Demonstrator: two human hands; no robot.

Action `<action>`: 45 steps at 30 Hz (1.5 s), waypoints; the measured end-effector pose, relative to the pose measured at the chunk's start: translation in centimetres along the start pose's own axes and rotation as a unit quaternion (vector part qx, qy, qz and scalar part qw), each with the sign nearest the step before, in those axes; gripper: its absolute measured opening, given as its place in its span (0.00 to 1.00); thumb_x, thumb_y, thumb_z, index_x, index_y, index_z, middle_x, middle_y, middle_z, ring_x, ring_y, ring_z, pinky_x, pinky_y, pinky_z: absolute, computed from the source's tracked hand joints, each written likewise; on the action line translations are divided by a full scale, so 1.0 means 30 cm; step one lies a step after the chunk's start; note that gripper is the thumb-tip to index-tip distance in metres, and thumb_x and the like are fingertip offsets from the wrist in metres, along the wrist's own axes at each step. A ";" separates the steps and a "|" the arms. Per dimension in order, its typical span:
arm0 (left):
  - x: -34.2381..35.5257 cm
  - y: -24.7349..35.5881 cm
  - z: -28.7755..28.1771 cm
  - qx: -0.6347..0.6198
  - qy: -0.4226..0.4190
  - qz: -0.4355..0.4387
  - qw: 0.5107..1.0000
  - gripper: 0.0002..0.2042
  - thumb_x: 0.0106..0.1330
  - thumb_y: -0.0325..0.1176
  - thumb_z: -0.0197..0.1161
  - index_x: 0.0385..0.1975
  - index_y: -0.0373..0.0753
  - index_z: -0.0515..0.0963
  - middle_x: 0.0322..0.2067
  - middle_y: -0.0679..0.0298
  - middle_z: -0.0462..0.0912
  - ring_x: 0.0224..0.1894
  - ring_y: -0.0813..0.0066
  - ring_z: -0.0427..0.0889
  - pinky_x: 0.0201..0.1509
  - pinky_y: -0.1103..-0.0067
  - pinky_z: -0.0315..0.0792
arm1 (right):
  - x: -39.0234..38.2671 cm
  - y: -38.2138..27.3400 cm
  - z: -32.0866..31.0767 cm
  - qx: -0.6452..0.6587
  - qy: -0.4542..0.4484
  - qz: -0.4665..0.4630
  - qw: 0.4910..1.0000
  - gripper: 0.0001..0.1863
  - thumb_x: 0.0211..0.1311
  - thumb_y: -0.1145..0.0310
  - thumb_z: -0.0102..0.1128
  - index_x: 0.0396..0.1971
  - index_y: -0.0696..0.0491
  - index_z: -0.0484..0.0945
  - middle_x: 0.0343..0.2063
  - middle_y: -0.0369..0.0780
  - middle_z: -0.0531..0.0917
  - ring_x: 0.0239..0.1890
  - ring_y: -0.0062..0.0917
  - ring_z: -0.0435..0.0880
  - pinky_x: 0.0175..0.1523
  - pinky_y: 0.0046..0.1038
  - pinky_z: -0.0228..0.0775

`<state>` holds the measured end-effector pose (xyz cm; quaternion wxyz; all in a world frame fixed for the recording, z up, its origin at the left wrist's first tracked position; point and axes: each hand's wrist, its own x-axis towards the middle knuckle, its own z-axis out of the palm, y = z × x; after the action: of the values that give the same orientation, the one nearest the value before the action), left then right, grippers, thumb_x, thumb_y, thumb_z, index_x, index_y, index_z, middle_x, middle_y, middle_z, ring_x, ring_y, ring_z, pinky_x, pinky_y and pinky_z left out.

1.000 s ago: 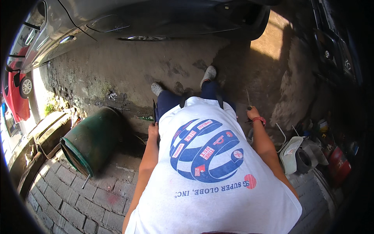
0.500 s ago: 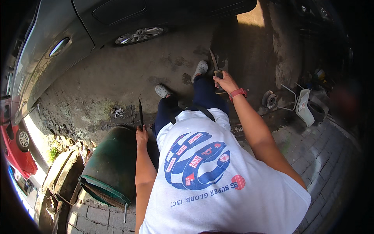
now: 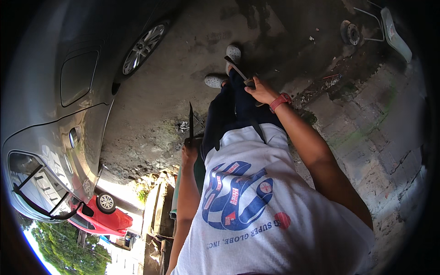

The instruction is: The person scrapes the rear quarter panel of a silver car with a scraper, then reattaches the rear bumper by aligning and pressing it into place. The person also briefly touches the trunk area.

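My left hand (image 3: 189, 154) is closed around the lower end of a long, thin, dark knife (image 3: 191, 120), whose blade points away from me. Beside my left thigh, it hangs close to a green drum that my arm and body mostly hide. My right hand (image 3: 264, 91) grips the handle of a second knife (image 3: 237, 68), in front of my right thigh. That blade slants up and to the left, its tip near my shoes (image 3: 233, 54). Fingers cover most of the handle. A red watch (image 3: 280, 101) is on my right wrist.
A grey car (image 3: 85, 110) stands along the left, with a red car (image 3: 110, 217) beyond it. Only a strip of the green drum (image 3: 178, 183) shows. Wooden planks (image 3: 153, 215) lie lower left. At the upper right are a round metal wheel part (image 3: 350, 33) and a whitish chair (image 3: 395, 36).
My view has swung right, so the cars show more and the drum is largely hidden. The right-hand knife has tilted over to the left. Both hands keep hold of their knives.
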<state>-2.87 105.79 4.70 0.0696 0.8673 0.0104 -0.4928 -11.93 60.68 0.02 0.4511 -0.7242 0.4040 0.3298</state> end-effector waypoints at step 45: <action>1.322 0.145 -0.324 -0.279 -0.299 0.068 0.910 0.18 0.81 0.53 0.64 0.48 0.45 0.74 0.26 0.77 0.66 0.24 0.87 0.63 0.28 0.82 0.61 | 1.042 -0.341 0.804 0.253 0.349 -0.102 0.896 0.25 0.77 0.50 0.67 0.58 0.54 0.76 0.38 0.54 0.89 0.45 0.56 0.89 0.46 0.51 0.81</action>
<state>26.19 100.74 -23.86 0.3422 0.6227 0.0676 -0.7005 8.62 76.61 -31.40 0.4803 -0.6913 0.5294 -0.1055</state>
